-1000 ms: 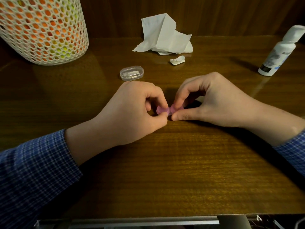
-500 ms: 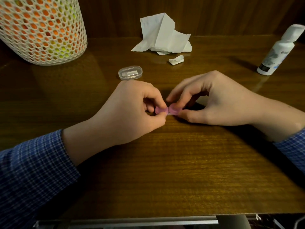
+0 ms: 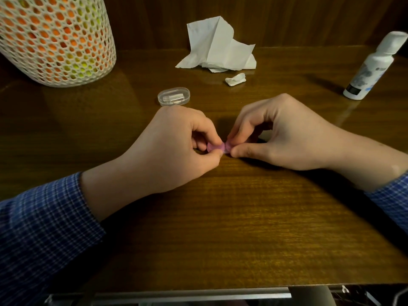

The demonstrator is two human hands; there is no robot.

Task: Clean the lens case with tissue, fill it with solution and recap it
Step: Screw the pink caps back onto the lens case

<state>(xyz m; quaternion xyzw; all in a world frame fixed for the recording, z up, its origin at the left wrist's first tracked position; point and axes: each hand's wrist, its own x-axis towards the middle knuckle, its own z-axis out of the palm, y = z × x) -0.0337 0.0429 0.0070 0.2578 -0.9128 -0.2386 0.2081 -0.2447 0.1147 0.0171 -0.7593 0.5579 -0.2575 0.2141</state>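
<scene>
A small pink lens case (image 3: 217, 147) lies on the wooden table (image 3: 242, 217) between my two hands. My left hand (image 3: 167, 149) pinches its left cap between thumb and forefinger. My right hand (image 3: 284, 133) pinches the right cap the same way. Most of the case is hidden by my fingertips. A crumpled white tissue (image 3: 217, 46) lies at the back of the table, with a small wad of tissue (image 3: 235, 79) in front of it. The white solution bottle (image 3: 373, 69) stands at the far right, its cap on.
A white mesh basket (image 3: 55, 38) holding orange and yellow things stands at the back left. A small clear plastic box (image 3: 174, 96) lies just behind my left hand. A wooden wall backs the table. A grey metal edge (image 3: 176, 297) runs below the table's front.
My right fingers have closed again onto the right cap after lifting slightly half a second ago. My left hand has stayed in place on the left cap.
</scene>
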